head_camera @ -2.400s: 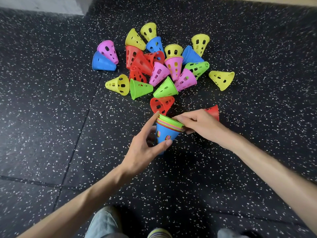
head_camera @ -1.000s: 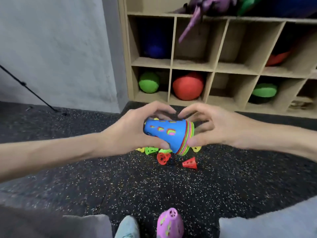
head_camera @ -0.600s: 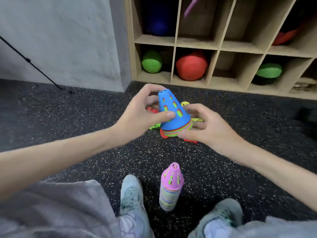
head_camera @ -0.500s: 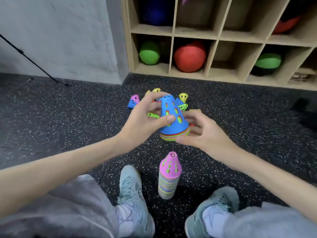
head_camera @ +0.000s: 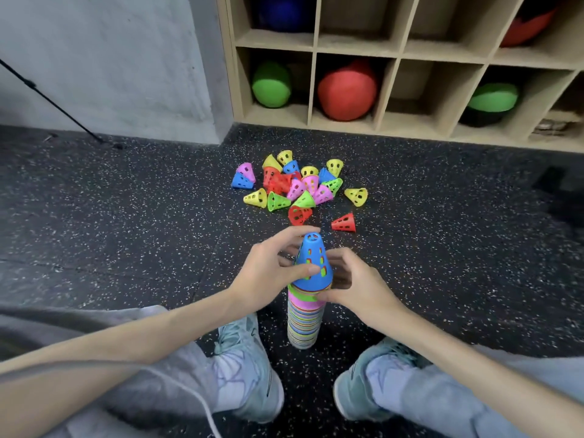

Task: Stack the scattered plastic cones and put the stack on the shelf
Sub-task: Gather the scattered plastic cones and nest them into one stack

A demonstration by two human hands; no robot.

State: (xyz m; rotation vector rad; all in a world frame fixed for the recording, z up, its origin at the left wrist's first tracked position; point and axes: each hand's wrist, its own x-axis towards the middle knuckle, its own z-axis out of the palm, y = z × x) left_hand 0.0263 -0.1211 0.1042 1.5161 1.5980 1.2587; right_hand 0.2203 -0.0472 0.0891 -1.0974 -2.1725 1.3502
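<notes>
Both hands are holding a short blue-topped stack (head_camera: 312, 263) onto the tall stack (head_camera: 304, 317) standing just below them, between the shoes. The left hand (head_camera: 268, 273) is curling around the blue cone's side; the right hand (head_camera: 350, 284) is pinching its lower rim. Loose cones (head_camera: 297, 184) are lying well beyond both hands, before the shelf (head_camera: 395, 128). The perforated plastic is probably light, stiff and slick; gripping low near the rims should steady the column. The hands are hiding the join, so how fully the stacks nest is unclear.
</notes>
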